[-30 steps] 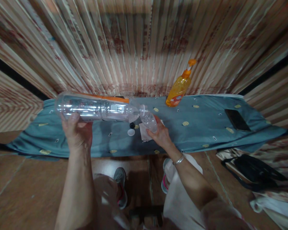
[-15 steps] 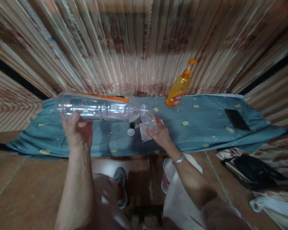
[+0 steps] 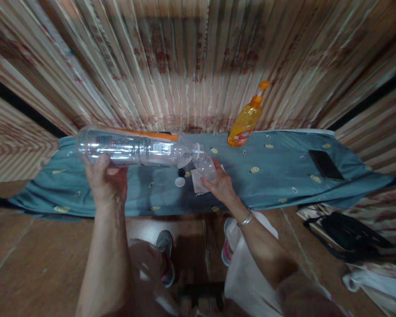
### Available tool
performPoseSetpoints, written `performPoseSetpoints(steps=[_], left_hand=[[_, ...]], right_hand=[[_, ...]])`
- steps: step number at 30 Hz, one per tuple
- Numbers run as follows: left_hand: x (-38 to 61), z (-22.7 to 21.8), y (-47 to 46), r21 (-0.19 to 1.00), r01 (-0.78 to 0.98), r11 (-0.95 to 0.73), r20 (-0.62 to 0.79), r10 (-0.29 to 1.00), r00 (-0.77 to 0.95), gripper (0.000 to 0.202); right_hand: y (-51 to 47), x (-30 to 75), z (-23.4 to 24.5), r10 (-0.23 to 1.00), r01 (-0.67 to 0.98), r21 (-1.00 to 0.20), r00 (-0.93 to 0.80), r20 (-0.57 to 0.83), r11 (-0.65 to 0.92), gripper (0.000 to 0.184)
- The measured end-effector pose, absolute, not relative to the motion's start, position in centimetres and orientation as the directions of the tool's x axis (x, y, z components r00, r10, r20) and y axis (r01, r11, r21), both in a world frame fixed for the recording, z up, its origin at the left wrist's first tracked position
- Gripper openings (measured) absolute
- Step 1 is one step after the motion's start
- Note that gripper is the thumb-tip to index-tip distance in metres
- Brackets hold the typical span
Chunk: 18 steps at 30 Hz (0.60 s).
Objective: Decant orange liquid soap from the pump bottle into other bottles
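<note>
My left hand point(image 3: 106, 178) is wrapped around the base end of a large clear plastic bottle point(image 3: 135, 149), which lies level in the air with its neck to the right. Its label shows orange and dark print. In my right hand point(image 3: 221, 182) is a small clear plastic bottle point(image 3: 205, 167), tilted, its mouth meeting the neck of the large bottle. Whether any liquid passes between them I cannot tell. Below the necks, a black cap point(image 3: 181, 172) and a white cap point(image 3: 180, 182) lie on the cloth, with a folded pale tissue point(image 3: 199, 184) partly under my right hand.
A pump bottle of orange liquid point(image 3: 246, 121) stands at the back of the table, covered by a blue-green cloth point(image 3: 273, 185). A dark phone point(image 3: 326, 165) lies on the right. Pleated curtain point(image 3: 185, 66) hangs behind. A black bag point(image 3: 348, 233) sits low on the right.
</note>
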<state>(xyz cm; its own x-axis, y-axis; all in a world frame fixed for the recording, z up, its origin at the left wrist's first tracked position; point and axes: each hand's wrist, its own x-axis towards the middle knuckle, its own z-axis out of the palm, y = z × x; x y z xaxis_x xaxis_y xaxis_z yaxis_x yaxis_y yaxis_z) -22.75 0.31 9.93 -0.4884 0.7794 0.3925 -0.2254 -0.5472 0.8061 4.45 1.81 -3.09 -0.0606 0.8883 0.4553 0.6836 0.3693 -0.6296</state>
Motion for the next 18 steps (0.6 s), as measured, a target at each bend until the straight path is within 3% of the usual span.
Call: performPoseSetpoints(steps=[11, 18], left_hand=[[-22.53, 10.15, 0.25, 0.797, -0.203, -0.569, 0.432, 0.771, -0.467, 0.056], [-22.72, 10.17, 0.41, 0.786, -0.212, -0.580, 0.436, 0.764, -0.476, 0.063]], right_hand=[[1.85, 4.51, -3.15, 0.888, 0.682, -0.629, -0.067, 0.455, 0.374, 0.071], [1.80, 4.55, -2.96, 0.892, 0.678, -0.634, -0.070, 0.447, 0.371, 0.071]])
